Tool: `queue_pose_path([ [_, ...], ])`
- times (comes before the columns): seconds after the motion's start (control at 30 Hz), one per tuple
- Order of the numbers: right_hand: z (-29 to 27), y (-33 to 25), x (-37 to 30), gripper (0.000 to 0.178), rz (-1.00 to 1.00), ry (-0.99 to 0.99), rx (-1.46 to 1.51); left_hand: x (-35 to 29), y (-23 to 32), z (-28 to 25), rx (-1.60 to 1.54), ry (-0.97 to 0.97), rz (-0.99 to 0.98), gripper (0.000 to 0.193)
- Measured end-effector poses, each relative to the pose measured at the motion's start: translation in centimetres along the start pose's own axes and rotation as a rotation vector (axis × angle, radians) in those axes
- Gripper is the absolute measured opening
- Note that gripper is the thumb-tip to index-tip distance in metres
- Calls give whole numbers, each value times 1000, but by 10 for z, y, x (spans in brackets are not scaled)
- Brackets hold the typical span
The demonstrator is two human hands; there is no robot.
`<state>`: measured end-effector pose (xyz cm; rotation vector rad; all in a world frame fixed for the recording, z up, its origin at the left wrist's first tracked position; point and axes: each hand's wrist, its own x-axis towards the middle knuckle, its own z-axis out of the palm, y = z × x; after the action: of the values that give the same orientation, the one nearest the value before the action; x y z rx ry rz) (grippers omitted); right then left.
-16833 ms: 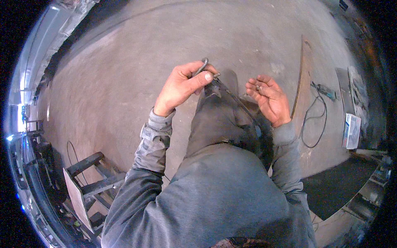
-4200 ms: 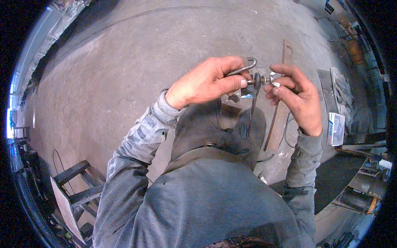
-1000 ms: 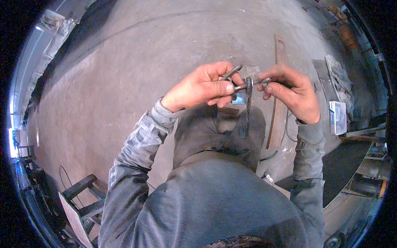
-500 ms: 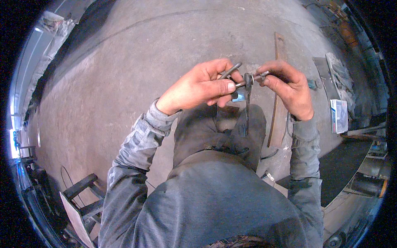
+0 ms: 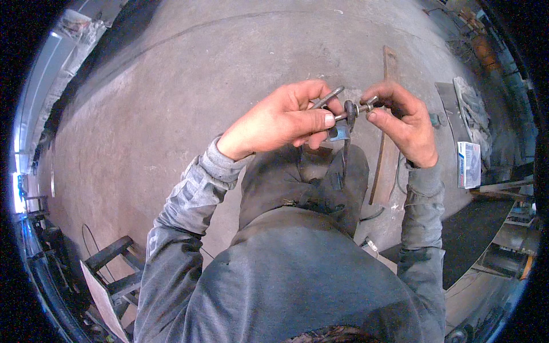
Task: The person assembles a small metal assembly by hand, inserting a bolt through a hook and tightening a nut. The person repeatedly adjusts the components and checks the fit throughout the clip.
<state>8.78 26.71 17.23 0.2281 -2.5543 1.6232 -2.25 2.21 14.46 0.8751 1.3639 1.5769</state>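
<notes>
Up at twelve o'clock on the view, the left hand [image 5: 286, 123] is closed firmly, thumb pressed on a slim metal shaft [image 5: 341, 117] that points out toward three o'clock, with a bent metal rod [image 5: 329, 98] gripped among the same fingers and its tip angled up to one o'clock. Out at two o'clock comes the right hand [image 5: 406, 123], held narrow, thumb and forefinger pinched about a small wing-shaped metal piece [image 5: 373, 102] at the far end of that shaft! Between the two hands sits a dark ring [image 5: 350, 111] around the shaft, a pale disc [image 5: 357, 109] just beside it on the right-hand side; whether those two touch, one cannot tell from here. Just below, at six o'clock from the ring, there's a little blue piece [image 5: 339, 133], partly hidden by the left fingers. All this small hardware hangs over the person's knees, around one to two o'clock from the middle of the view. Down on the concrete floor [image 5: 189, 97], a long wooden plank [image 5: 382, 166] lies at three o'clock, a white-and-blue box [image 5: 469, 164] well beyond it on the same line, and a dark mat [image 5: 472, 237] spreads toward four. Over at eight o'clock stands a dark-framed stand [image 5: 111, 254] with a pale panel [image 5: 103, 297] along its side.
</notes>
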Motion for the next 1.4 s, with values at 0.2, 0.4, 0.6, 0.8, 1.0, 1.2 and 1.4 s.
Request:
queue_pose_path([
  [0.2, -2, -2, 3, 20, -11, -25, -70, -1, 6, 2, 51, 4, -16, 21],
  [0.4, -3, -10, 0, 27, 221, -3, 119, 0, 6, 2, 98, 11, -4, 21],
  [0.6, -1, -8, -4, 40, 157, 46, 82, 0, 6, 1, 71, 2, -1, 22],
  [0.8, 2, -5, -12, 44, 63, 29, 115, -1, 1, -6, -8, -48, -7, 24],
  [1.0, 1, -2, -13, 40, -70, 52, -90, -1, 0, -6, -41, -69, -8, 24],
  [1.2, 1, -4, -15, 32, -162, 85, -322, 0, -1, -7, -82, -77, -20, 24],
  [1.4, -1, -5, -6, 28, -336, 88, -394, 1, -1, -6, -78, -85, -10, 24],
])
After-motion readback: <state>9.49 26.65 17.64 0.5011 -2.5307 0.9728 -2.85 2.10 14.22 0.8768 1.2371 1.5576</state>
